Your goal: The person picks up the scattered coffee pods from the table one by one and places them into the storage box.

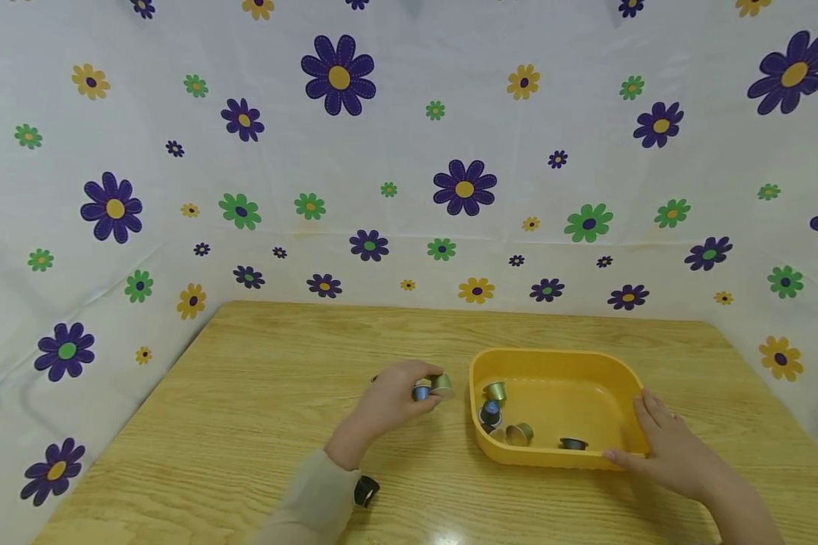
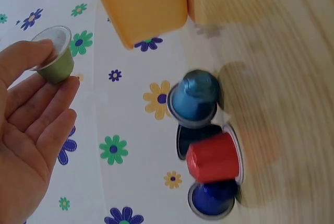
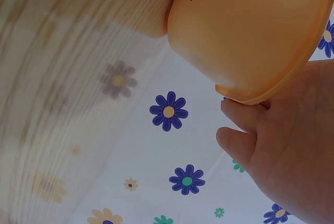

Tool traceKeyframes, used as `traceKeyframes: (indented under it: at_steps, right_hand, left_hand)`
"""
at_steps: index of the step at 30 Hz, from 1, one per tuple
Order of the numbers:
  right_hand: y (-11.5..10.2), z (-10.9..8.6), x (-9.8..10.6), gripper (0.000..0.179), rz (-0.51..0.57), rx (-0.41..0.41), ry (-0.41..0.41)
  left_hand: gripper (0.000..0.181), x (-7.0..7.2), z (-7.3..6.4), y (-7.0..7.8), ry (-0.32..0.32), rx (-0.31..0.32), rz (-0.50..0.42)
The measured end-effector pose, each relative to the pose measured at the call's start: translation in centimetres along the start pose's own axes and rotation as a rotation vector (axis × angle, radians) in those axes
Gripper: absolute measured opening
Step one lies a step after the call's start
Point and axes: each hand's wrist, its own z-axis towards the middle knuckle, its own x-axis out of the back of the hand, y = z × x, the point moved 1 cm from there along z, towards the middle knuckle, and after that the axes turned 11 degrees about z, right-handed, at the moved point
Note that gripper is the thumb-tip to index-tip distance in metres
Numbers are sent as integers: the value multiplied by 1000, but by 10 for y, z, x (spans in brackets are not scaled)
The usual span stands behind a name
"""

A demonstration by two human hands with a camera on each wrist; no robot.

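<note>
In the head view my left hand (image 1: pixel 391 397) pinches a green coffee capsule (image 1: pixel 441 384) between thumb and fingers, left of the yellow tub (image 1: pixel 559 459). The left wrist view shows the capsule's pale lid (image 2: pixel 58 35) under the thumb. Beyond that hand, a teal capsule (image 2: pixel 195 98), a dark capsule (image 2: pixel 192 139), a red capsule (image 2: pixel 214 156) and a blue capsule (image 2: pixel 211 199) are clustered on the table; the hand mostly hides them in the head view. At the tub's front right corner my right hand (image 1: pixel 682 450) grips the rim, thumb along the front edge.
Inside the tub lie several capsules, among them a green capsule (image 1: pixel 495 391), a blue capsule (image 1: pixel 491 412) and a dark capsule (image 1: pixel 573 443), mostly toward its left side. A flowered cloth (image 1: pixel 395 136) rises behind and beside the wooden table (image 1: pixel 245 393).
</note>
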Motion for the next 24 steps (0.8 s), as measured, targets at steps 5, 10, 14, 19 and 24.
traceKeyframes:
  at_steps: [5, 10, 14, 19, 24]
  right_hand:
    - [-1, -1, 0, 98, 3, 4, 1]
    - [-2, -1, 0, 98, -7, 8, 6]
    - [-1, 0, 0, 97, -21, 11, 5]
    - [-1, 0, 0, 96, -19, 19, 5]
    - [-1, 0, 0, 97, -10, 10, 2]
  left_hand:
    - [32, -7, 9, 11, -17, -29, -16]
    - [31, -15, 15, 19, -9, -55, -42]
    - [30, -19, 20, 24, -5, -52, -61]
    - [28, -24, 27, 33, -15, -57, -100]
    - [26, -32, 34, 41, -51, -71, -130]
